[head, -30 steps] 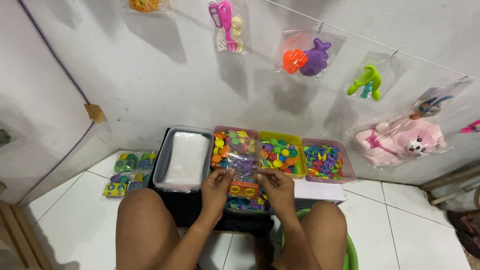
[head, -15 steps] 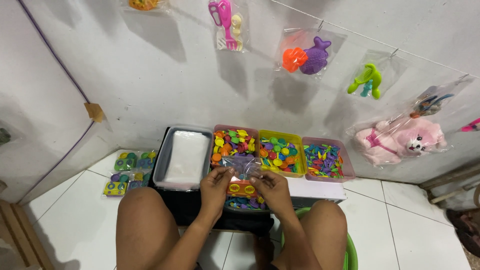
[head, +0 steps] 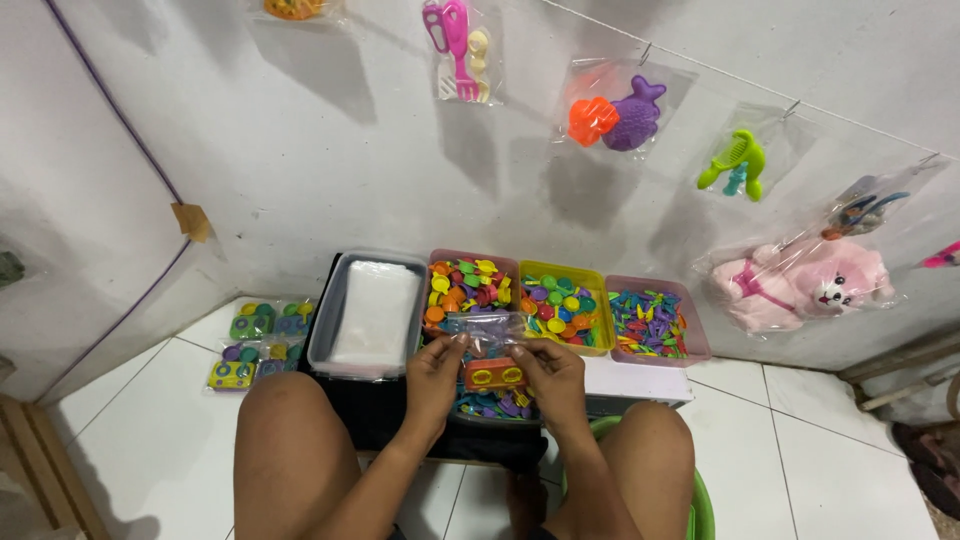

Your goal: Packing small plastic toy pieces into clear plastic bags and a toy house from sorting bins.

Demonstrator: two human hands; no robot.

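The person is holding a small clear plastic bag (head: 487, 333) stretched between both hands, just above the near edge of the row of trays, with an orange toy piece (head: 495, 375) sitting at or just under its lower edge; whether that piece is inside the bag cannot be told. The left hand (head: 436, 368) is pinching the bag's left edge with closed fingers, and the right hand (head: 553, 372) is pinching the right edge likewise. Directly beneath, a dark tray of blue and purple pieces (head: 492, 405) is lying between the knees. Beyond it, the pink tray of mixed bright pieces (head: 468, 283), the yellow tray (head: 563, 300) and the second pink tray of small sticks (head: 650, 322) are standing side by side, with a clear tub of folded bags (head: 370, 312) at the left. Risk, as a judgement: the film looks thin and slippery, so an uneven pinch could be letting the mouth sag and tipping pieces out. They would be dropping into the trays below and mixing sorted colours, or rolling onto the white tiled floor (head: 150, 440) toward the finished packs (head: 258, 342).
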